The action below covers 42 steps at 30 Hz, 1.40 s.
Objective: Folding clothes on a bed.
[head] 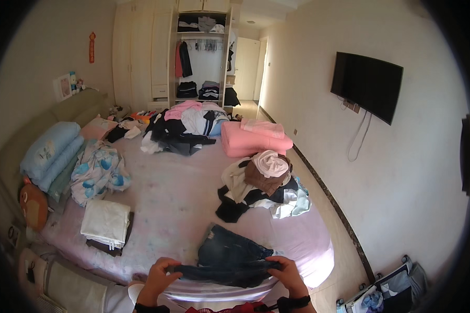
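Note:
A pair of dark blue denim jeans (231, 250) lies across the near edge of the bed, part of it spread flat and part gathered along the front. My left hand (161, 276) pinches one end of the near fold between thumb and fingers. At the other end, my right hand (284, 272) grips the denim close to a pale patch. The stretch between both hands is drawn out roughly straight. Beyond the jeans sits a heap of clothes (254, 184) with brown, black, beige and white pieces.
Folded white cloth (105, 222) lies at the left on a dark piece. Behind are a crumpled floral sheet (100, 170), rolled blue quilt (51, 152), folded pink quilt (254, 143) and clothes pile (184, 129). An open wardrobe (199, 58) stands far back; an open suitcase (387, 289) lies lower right.

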Tool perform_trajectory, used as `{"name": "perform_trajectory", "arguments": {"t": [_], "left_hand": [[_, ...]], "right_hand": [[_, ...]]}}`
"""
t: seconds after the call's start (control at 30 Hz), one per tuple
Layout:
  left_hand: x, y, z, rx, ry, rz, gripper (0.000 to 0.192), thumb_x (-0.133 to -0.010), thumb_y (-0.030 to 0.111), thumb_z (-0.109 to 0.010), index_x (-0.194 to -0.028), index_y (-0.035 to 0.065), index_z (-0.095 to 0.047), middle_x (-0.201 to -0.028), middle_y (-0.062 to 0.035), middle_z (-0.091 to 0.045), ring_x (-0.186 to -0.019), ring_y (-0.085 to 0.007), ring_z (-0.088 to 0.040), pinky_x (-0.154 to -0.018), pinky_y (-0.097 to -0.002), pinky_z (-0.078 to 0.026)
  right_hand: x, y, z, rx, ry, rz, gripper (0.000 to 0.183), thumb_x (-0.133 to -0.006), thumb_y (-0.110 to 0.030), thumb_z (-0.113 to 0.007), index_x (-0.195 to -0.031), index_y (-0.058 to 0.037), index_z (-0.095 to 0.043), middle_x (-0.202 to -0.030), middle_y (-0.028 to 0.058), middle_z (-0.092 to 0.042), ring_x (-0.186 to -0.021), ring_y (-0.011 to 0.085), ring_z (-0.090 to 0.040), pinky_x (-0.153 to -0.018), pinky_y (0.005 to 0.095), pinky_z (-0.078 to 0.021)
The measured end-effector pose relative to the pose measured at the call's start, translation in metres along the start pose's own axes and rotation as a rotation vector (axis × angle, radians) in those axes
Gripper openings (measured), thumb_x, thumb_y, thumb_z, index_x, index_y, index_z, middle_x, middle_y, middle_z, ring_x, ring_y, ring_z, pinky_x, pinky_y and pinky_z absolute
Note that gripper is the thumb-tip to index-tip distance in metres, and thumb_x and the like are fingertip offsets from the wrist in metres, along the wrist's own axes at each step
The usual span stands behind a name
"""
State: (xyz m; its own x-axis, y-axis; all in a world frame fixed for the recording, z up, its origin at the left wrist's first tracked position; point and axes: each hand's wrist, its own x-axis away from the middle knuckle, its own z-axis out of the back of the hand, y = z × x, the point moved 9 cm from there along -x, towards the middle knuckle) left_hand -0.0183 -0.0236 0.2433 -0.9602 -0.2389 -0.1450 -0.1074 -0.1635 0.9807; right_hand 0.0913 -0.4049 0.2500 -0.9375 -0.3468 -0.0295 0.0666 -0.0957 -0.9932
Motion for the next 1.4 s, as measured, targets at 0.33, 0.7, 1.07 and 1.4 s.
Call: {"name": "perform_trajectory", "arguments": {"t": [0.33, 0.7, 1.07, 1.4], "left_hand": [[0.005, -0.007, -0.015, -0.356, -0.124, -0.06, 0.019, -0.076, 0.004, -0.068, -0.095, 0.0063, -0.068, -0.087, -0.0064, -0.062, -0.078, -0.0168, -0.061, -0.068, -0.0273, -0.05], [0.009, 0.059, -0.011, 0.183, -0.083, 0.06, 0.018, -0.086, -0.005, -0.052, -0.102, 0.0007, -0.058, -0.091, -0.0095, -0.065, -0.062, -0.0118, -0.062, -0.058, -0.0236, -0.05], [0.013, 0.023, -0.016, 0.127, -0.143, 0.17, 0.016, -0.087, -0.004, -0.053, -0.102, 0.0004, -0.055, -0.083, -0.007, -0.063, -0.071, -0.0143, -0.065, -0.064, -0.0253, -0.052], [0.016, 0.04, -0.028, 0.149, -0.293, 0.043, 0.019, -0.086, -0.005, -0.054, -0.104, -0.0001, -0.057, -0.093, -0.0075, -0.064, -0.078, -0.0156, -0.066, -0.071, -0.0262, -0.053]], "right_hand": [[0.001, -0.018, 0.003, 0.468, -0.02, 0.266, 0.055, -0.062, -0.001, -0.061, -0.116, -0.0075, -0.062, -0.097, 0.015, -0.061, -0.096, 0.0317, -0.058, -0.087, 0.0374, -0.0453], [0.004, -0.043, 0.015, 0.553, 0.145, 0.283, 0.044, -0.066, 0.003, -0.059, -0.108, -0.005, -0.065, -0.085, 0.0142, -0.059, -0.08, 0.0296, -0.06, -0.072, 0.033, -0.0481], [0.02, 0.004, 0.017, 0.299, -0.137, 0.056, 0.051, -0.072, 0.003, -0.06, -0.122, -0.0085, -0.06, -0.099, 0.0144, -0.058, -0.093, 0.0253, -0.058, -0.083, 0.0313, -0.0459], [0.025, -0.045, 0.034, 0.828, 0.209, 0.212, 0.031, -0.057, 0.002, -0.073, -0.087, -0.0024, -0.064, -0.097, 0.0168, -0.057, -0.085, 0.0323, -0.059, -0.073, 0.0378, -0.0485]]}}
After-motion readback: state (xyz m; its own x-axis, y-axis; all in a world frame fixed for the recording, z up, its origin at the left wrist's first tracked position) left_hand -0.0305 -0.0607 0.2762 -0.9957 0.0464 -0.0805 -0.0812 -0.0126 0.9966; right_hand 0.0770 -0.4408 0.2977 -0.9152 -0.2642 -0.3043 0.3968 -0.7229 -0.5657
